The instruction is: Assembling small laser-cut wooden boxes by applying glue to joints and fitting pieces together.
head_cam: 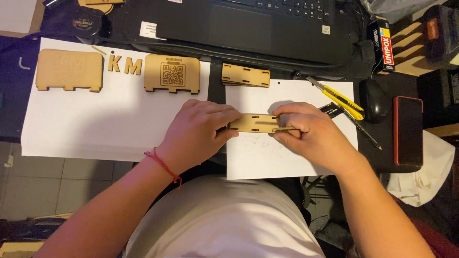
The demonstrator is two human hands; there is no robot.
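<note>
Head view: both hands, left hand [203, 128] and right hand [306, 129], pinched the slotted wooden strip [252, 123]; uneven pressure could have snapped it.

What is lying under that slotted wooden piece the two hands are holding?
A white paper sheet lies under the slotted wooden piece. The left hand and right hand cover both its ends, hiding whatever lies beneath there.
</note>
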